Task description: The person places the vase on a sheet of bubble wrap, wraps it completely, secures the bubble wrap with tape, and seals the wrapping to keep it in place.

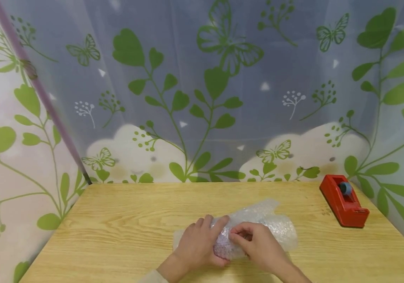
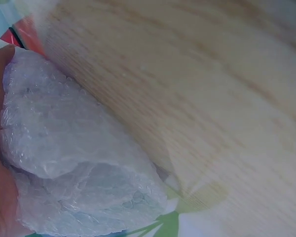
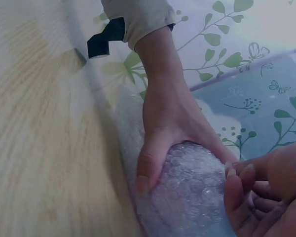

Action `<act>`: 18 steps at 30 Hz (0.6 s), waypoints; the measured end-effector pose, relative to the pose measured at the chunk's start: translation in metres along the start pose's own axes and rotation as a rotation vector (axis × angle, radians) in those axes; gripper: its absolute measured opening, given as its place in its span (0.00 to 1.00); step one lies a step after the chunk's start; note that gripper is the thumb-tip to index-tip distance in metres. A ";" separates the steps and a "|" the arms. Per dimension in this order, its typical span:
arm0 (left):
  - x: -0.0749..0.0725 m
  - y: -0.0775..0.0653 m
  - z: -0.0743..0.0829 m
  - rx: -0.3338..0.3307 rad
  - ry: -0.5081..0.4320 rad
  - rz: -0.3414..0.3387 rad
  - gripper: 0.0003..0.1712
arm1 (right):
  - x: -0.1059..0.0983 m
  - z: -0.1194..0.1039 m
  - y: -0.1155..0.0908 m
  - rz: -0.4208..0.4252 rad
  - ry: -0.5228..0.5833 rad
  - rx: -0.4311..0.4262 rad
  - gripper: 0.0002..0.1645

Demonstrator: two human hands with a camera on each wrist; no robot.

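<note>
A bundle rolled in clear bubble wrap (image 1: 239,236) lies at the front of the table, with something purplish showing through it. My left hand (image 1: 196,241) grips its left part, thumb on the near side and fingers over the top. In the right wrist view, the left thumb (image 3: 147,170) presses along the wrap. My right hand (image 1: 258,243) pinches at the wrap's upper surface with thumb and index finger, close to the left fingertips. Whether tape is also between those fingertips is too small to tell. In the left wrist view, the roll's open, layered end (image 2: 103,187) shows.
A red tape dispenser (image 1: 345,202) with a roll of tape stands at the table's right back corner. The wood-grain table (image 1: 117,220) meets a leaf-and-butterfly curtain (image 1: 188,98) at the back. A pinkish pole (image 1: 46,94) slants down at the left.
</note>
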State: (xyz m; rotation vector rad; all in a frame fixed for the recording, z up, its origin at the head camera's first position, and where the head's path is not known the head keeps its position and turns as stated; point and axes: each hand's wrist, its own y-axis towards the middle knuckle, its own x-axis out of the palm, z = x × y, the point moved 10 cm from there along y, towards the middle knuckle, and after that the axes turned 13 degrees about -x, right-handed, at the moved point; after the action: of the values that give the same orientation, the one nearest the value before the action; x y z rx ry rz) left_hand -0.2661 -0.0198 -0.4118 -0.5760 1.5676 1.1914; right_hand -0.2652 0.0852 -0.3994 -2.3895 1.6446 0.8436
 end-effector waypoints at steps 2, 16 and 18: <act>0.000 0.000 0.000 0.000 0.001 0.001 0.59 | 0.002 0.004 -0.001 0.012 0.091 0.013 0.14; 0.001 0.001 -0.001 -0.012 -0.004 0.011 0.59 | 0.020 0.008 -0.011 -0.061 0.212 -0.009 0.17; 0.001 0.001 -0.001 -0.008 0.004 0.018 0.58 | 0.023 0.009 -0.013 -0.074 0.249 -0.008 0.17</act>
State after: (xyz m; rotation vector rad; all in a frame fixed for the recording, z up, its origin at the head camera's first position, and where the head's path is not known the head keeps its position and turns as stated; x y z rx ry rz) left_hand -0.2677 -0.0198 -0.4120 -0.5706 1.5750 1.2108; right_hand -0.2515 0.0750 -0.4217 -2.6332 1.6223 0.5605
